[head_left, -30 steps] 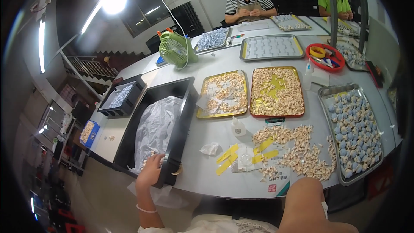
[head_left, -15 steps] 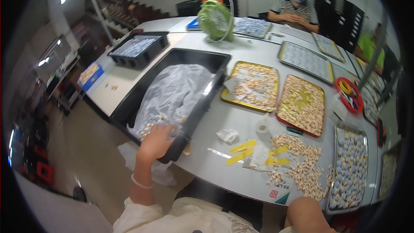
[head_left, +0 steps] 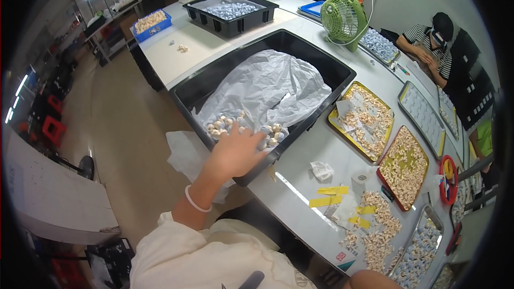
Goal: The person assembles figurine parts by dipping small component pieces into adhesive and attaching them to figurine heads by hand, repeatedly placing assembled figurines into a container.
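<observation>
My left hand [head_left: 235, 152] reaches into the near end of a large black plastic bin [head_left: 324, 56]. Its fingers are spread over small round blue-and-cream pieces [head_left: 218, 126], touching them, and no piece shows clearly in its grasp. Crumpled white sheeting [head_left: 257, 83] covers most of the bin's contents, with the pieces showing at its near edge. Of my right side, only a patch of bare skin [head_left: 369, 279] appears at the lower edge; the right hand is out of the picture.
Right of the bin lie a yellow tray [head_left: 369, 152], a red tray [head_left: 409, 203], loose cream pieces [head_left: 380, 230] and yellow tape strips [head_left: 326, 201]. A green fan [head_left: 342, 18], another black bin [head_left: 235, 29] and a blue basket [head_left: 152, 33] stand farther off. A co-worker [head_left: 428, 48] sits far right.
My view has swung left, so the bin appears nearer the middle. My left hand stays at the bin's near end, and more round pieces are uncovered around its fingers.
</observation>
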`<state>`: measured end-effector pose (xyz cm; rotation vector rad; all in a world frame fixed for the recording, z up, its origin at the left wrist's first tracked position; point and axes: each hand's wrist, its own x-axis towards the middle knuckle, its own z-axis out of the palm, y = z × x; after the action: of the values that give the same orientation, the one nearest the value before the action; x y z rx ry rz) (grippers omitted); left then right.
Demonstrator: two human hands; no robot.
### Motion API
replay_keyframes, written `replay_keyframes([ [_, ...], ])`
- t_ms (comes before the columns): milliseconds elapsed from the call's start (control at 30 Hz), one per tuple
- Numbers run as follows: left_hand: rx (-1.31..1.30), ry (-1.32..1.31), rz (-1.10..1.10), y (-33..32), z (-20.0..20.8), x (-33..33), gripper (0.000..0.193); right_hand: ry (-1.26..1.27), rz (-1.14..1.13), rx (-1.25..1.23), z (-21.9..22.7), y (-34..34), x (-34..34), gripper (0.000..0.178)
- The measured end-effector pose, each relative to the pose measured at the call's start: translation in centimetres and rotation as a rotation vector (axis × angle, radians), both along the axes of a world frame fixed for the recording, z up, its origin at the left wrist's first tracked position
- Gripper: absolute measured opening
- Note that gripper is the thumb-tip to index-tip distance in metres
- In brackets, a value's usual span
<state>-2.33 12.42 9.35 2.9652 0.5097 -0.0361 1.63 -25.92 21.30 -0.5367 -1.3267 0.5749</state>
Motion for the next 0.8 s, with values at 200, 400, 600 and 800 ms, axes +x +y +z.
replay_keyframes([
  [200, -0.022, -0.004, 0.033, 0.5, -0.1, -0.6, 0.041, -0.060, -0.064, -0.096, 3.8, -0.1, -1.8, 0.047],
  [400, -0.062, 0.021, 0.027, 0.0, 0.3, 0.0, 0.041, -0.130, -0.429, -0.192, 4.6, 1.3, -2.7, 0.030],
  [600, -0.104, 0.020, 0.035, 0.3, 0.0, -0.2, 0.042, 0.158, -0.197, -0.166, 3.2, 5.9, -3.3, 0.031],
  [800, -0.116, 0.007, 0.044, 0.3, 0.0, 0.2, 0.041, 0.076, -0.137, -0.186, 3.3, 4.7, -3.4, 0.028],
])
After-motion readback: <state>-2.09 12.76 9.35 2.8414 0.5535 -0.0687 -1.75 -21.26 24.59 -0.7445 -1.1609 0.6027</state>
